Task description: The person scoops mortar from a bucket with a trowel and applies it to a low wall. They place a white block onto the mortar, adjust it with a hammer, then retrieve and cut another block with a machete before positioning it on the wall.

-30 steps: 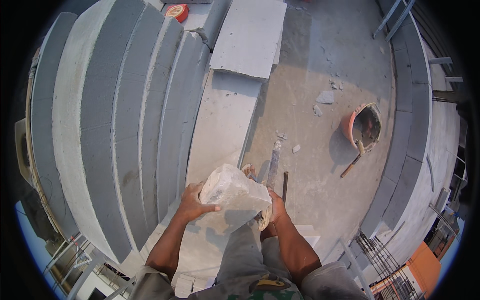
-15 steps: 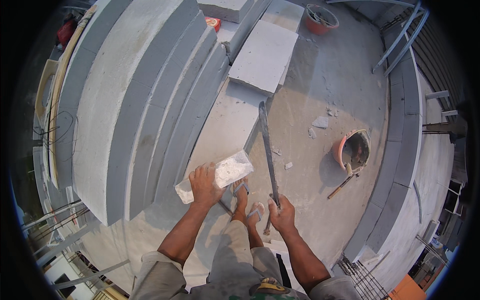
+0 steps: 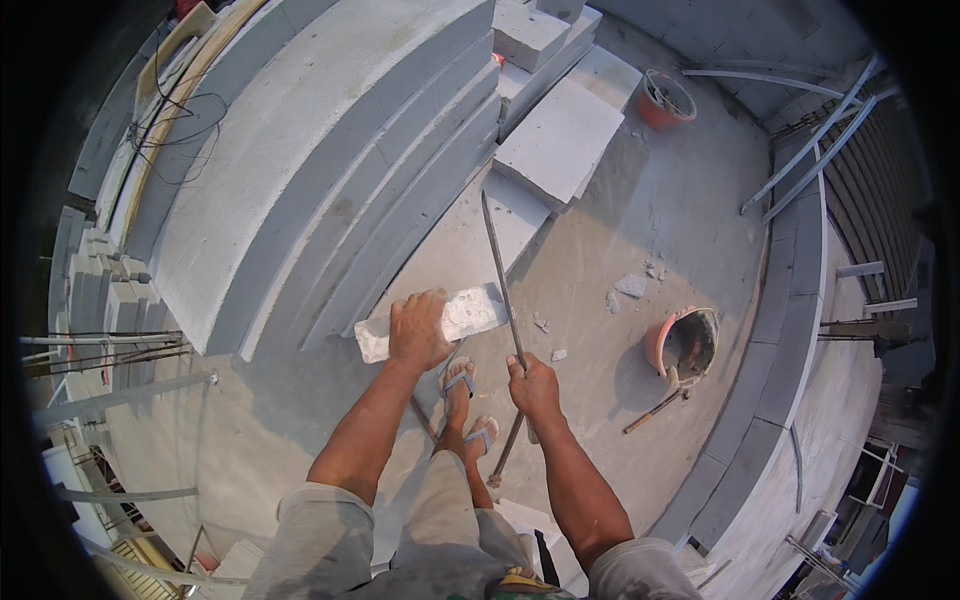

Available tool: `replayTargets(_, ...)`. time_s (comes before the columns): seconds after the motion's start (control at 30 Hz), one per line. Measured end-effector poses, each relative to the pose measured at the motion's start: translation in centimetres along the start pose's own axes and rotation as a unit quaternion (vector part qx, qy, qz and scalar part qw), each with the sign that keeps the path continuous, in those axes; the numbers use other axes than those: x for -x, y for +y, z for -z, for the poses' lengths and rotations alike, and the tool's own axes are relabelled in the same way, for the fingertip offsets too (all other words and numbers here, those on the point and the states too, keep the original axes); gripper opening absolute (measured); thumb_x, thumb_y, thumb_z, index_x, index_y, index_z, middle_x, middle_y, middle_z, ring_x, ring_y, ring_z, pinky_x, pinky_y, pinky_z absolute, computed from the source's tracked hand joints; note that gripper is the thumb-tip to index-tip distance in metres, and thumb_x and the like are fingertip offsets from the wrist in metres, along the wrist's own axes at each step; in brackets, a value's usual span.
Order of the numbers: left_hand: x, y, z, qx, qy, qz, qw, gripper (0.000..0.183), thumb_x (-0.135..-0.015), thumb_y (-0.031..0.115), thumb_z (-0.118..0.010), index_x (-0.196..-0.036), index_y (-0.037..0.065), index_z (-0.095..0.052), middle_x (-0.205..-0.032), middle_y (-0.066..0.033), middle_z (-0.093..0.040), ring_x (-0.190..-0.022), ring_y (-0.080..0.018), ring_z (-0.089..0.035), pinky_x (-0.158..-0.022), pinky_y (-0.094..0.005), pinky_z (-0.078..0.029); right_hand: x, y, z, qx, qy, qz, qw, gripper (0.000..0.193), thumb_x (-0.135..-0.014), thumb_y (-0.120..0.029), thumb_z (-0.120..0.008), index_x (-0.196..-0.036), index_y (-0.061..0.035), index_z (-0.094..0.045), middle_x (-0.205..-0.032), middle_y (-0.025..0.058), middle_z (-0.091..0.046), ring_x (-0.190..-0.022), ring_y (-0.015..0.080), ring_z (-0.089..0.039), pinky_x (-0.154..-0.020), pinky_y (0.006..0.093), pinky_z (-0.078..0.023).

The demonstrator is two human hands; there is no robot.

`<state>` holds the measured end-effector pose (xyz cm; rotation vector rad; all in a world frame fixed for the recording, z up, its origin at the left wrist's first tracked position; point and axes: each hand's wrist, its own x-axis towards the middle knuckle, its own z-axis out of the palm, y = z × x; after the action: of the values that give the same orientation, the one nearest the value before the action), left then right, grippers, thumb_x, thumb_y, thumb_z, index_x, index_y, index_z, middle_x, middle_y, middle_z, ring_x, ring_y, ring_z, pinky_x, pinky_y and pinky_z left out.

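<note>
My left hand (image 3: pixel 418 332) is closed over a pale, rough-faced piece of concrete block (image 3: pixel 474 312), holding it above the floor beside the stacked blocks. In my right hand (image 3: pixel 535 388) is the handle of a long, dark machete (image 3: pixel 497 250). Its blade points up and away from me, seen nearly edge-on. The blade passes right by the block's right end; whether they touch I cannot tell. Below my right hand a thin dark bar (image 3: pixel 508 452) slants down near my sandalled feet. My palms and the block's underside are hidden.
Tall rows of large grey blocks (image 3: pixel 300 110) rise at left. Ahead lies a white block (image 3: pixel 560 138) on another slab. An orange bucket of mortar (image 3: pixel 655 345) with a wooden-handled tool stands at right, another bucket (image 3: pixel 664 100) farther off. Block chips (image 3: pixel 630 286) litter the floor.
My right hand has moved left and up, bringing the machete close to the block's right end and turning its blade more edge-on. The block is tilted less. The whole view has shifted.
</note>
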<state>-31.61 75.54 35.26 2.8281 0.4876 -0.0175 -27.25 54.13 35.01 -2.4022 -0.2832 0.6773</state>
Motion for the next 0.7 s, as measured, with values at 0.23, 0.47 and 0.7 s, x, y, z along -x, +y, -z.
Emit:
replayTargets(0.23,0.1,-0.4,-0.2,0.039,0.023,-0.008,0.999,0.068,-0.068,0.029,-0.077,-0.128,0.01,-0.051,-0.117,-0.0044,-0.056,-0.112,-0.0198,-0.051,-0.095,-0.0387,-0.033,1.6,-5.6,6.2,-0.227,-0.014,0.028,0.973,0.035,-0.098,-0.031,-0.053,-0.089,0.0007,-0.063,-0.068,0.0116,-0.065,-0.065,0.0224,-0.064,-0.061,0.0347,-0.049)
replayTargets(0.47,0.4,-0.5,-0.8,0.024,0.013,0.004,1.0,0.07,-0.067,0.026,-0.078,-0.129,0.011,-0.049,-0.117,-0.0041,-0.056,-0.113,-0.0195,-0.051,-0.096,-0.0386,-0.033,1.5,-8.4,11.6,-0.417,0.18,0.355,0.817,0.03,-0.101,-0.031,-0.051,-0.095,-0.0017,-0.057,-0.073,0.0095,-0.06,-0.065,0.0161,-0.056,-0.06,0.0303,-0.047)
replayTargets(0.7,-0.2,-0.4,-0.2,0.027,-0.036,0.01,0.999,0.073,-0.065,0.029,-0.08,-0.129,0.008,-0.05,-0.122,-0.0067,-0.056,-0.115,-0.0211,-0.05,-0.099,-0.0397,-0.032,1.8,2.4,-0.2,-0.018,-0.053,-0.056,0.997,0.032,-0.095,-0.03,-0.057,-0.085,-0.0002,-0.064,-0.065,0.0133,-0.062,-0.06,0.0225,-0.063,-0.055,0.0372,-0.049)
